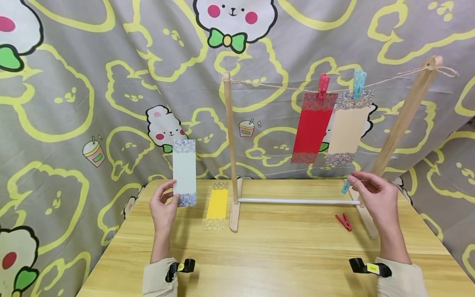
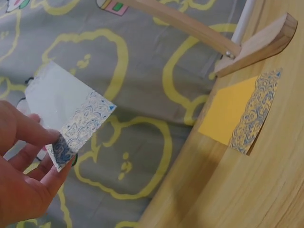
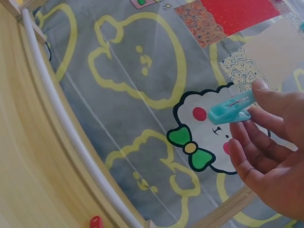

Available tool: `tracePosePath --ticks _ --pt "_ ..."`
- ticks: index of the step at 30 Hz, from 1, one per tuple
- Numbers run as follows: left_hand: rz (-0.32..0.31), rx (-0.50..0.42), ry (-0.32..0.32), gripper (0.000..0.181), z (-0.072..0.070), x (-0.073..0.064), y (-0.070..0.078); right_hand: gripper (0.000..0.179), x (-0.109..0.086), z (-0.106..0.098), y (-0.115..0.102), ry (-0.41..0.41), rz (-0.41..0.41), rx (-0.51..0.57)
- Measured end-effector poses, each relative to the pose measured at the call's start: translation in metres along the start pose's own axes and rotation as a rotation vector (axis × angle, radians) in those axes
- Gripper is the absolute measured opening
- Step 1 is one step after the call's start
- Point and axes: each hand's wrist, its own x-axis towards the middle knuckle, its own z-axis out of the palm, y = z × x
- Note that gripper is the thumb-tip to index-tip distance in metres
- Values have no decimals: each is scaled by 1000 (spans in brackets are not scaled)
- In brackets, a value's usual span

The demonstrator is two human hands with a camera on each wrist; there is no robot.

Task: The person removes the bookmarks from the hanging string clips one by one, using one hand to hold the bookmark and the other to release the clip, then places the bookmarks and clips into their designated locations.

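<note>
Left of the wooden stand [image 1: 231,136], I see the left hand [image 1: 165,206] pinching a pale card [image 1: 184,171] low, likely freeing its top; near the stand's right post [image 1: 403,119], the right hand [image 1: 380,198] pinches a blue clip [image 1: 346,187] by one end, likely for leverage.

The head view looks forward and down from behind left hand [image 1: 165,206] and right hand [image 1: 379,196]; each wrist view, nearer, faces past its own. Left wrist and head share yellow card [image 2: 240,114] right of left hand; right wrist and head, red card [image 3: 240,16] above right hand.
</note>
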Motion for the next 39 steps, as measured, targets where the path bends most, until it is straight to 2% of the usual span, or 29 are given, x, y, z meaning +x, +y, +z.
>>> tracePosePath --ticks 10,18,30,33,39 --pt "-7 40 -53 44 -8 1 -14 34 -3 1 10 -102 7 -74" --pt "-108 44 -124 49 -12 1 -21 33 -3 1 18 -158 33 -84" --pt "-133 59 -117 49 -10 0 -34 44 -5 4 30 -253 63 -171" --pt "-151 57 -129 49 -9 -1 -31 43 -6 6 34 -263 65 -186" --pt "-164 52 -164 46 -9 -5 -9 41 -5 10 43 -309 43 -287"
